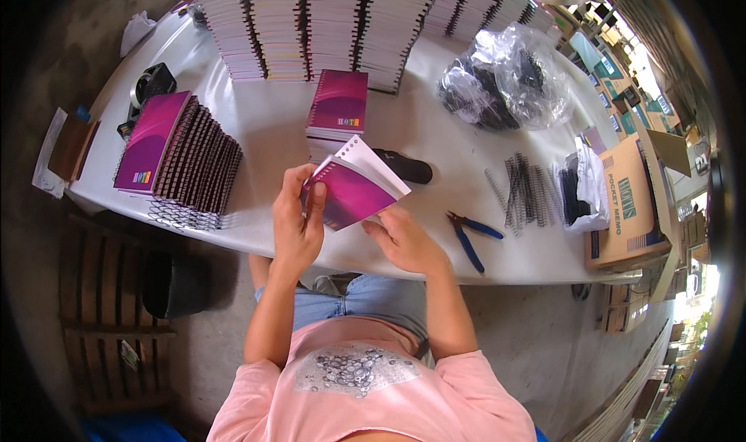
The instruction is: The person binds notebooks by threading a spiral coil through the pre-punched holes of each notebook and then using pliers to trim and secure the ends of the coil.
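A small notepad [357, 186] with a magenta cover and punched white pages is held above the front edge of the white table [272, 123]. My left hand [298, 217] grips its left side, thumb on the cover. My right hand [402, 240] holds its lower right edge from beneath. Just behind it lies a short stack of unbound notepads [338, 104] with the same cover. A leaning stack of bound notepads [175, 158] with black wire spines sits at the left.
Blue-handled pliers [470, 236] lie right of my hands, beside loose black wire spines [524, 189]. A clear bag of black spines [505, 77] and tall rows of notepads [326, 22] fill the back. A cardboard box [629, 201] sits at the right edge, a tape dispenser [151, 85] far left.
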Motion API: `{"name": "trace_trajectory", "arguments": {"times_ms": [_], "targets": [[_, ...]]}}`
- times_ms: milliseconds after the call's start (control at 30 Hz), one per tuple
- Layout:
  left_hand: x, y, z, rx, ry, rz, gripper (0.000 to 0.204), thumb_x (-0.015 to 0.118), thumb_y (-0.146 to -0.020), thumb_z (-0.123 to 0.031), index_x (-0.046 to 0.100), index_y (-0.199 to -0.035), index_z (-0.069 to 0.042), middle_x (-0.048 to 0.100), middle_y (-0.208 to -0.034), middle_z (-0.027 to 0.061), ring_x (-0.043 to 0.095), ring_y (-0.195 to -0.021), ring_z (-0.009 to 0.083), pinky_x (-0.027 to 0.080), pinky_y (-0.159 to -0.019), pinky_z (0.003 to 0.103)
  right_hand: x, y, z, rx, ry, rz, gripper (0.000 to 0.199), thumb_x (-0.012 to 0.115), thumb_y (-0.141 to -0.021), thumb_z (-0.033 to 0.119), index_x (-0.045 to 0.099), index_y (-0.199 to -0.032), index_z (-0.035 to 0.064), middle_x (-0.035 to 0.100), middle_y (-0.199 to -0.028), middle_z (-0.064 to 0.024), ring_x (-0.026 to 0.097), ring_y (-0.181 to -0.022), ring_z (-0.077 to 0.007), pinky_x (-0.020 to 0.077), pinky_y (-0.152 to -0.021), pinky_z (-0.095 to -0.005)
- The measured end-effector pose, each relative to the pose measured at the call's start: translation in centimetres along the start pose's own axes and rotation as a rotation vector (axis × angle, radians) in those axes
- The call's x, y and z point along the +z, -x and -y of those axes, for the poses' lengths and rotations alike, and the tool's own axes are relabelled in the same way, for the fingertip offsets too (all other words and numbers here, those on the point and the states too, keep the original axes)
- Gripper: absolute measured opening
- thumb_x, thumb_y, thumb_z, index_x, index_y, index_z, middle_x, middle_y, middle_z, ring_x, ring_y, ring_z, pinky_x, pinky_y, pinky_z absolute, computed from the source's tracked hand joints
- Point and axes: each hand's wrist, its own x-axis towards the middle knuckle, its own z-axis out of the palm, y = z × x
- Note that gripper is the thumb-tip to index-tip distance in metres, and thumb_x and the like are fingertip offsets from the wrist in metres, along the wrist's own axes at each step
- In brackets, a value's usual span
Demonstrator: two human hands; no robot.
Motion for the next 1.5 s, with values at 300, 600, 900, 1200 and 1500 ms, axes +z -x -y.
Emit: {"name": "trace_trajectory", "arguments": {"times_ms": [300, 600, 900, 1200, 1500], "targets": [[-1.7, 0.4, 2.0, 0.628, -1.236, 0.155, 0.061, 0.056, -0.073, -0.001, 0.051, -0.129, -0.025, 0.050, -0.080, -0.0043, 0.054, -0.091, 0.0120, 0.000, -0.107, 0.057, -13.1, 7.5, -10.5, 0.761, 0.927, -0.829, 0.050, 0.063, -0.082, 0.024, 0.049, -0.128, 0.0111, 0.055, -0.116, -0.0177, 0.051, -0.112, -0.0326, 0.0428, -0.092, -0.0431], [-0.7, 1.9, 1.4, 0.483, -1.263, 0.116, 0.043, 0.060, -0.077, -0.053, 0.058, -0.115, -0.032, 0.048, -0.092, -0.0010, 0.045, -0.107, 0.0210, -0.001, -0.098, 0.070, -18.0, 8.3, -10.3, 0.957, 0.907, -0.615, 0.030, 0.050, -0.090, 0.019, 0.058, -0.119, 0.0120, 0.063, -0.103, -0.0209, 0.059, -0.098, -0.0390, 0.0451, -0.083, -0.0487], [2.7, 1.1, 4.6, 0.454, -1.099, -0.267, 0.055, 0.076, -0.048, -0.049, 0.050, -0.077, -0.010, 0.044, -0.100, 0.0097, 0.040, -0.101, 0.0311, 0.024, -0.090, 0.059, -10.6, 5.6, -4.0, 0.359, -0.472, -0.483, 0.042, 0.043, -0.075, -0.003, 0.042, -0.116, 0.0064, 0.049, -0.080, -0.0030, 0.054, -0.074, -0.0141, 0.0447, -0.075, -0.0281], [1.3, 1.6, 4.1, 0.476, -0.974, -0.164, 0.045, 0.074, -0.048, -0.046, 0.055, -0.074, -0.015, 0.047, -0.091, 0.0031, 0.041, -0.097, 0.0277, 0.027, -0.082, 0.059, -3.7, 2.1, -1.9, 0.290, -0.655, -0.100, 0.048, 0.052, -0.092, 0.026, 0.037, -0.136, 0.0113, 0.037, -0.063, 0.0055, 0.035, -0.056, -0.0065, 0.0343, -0.057, -0.0198], [1.7, 1.9, 4.4, 0.558, -1.023, -0.269, 0.038, 0.071, -0.054, -0.049, 0.055, -0.068, -0.017, 0.047, -0.084, -0.0004, 0.043, -0.093, 0.0254, 0.027, -0.082, 0.056, -2.8, 0.9, -1.2, 0.057, 0.042, -0.177, 0.018, 0.056, -0.090, 0.012, 0.066, -0.106, 0.0082, 0.056, -0.079, -0.0035, 0.052, -0.068, -0.0128, 0.0420, -0.063, -0.0252]]}}
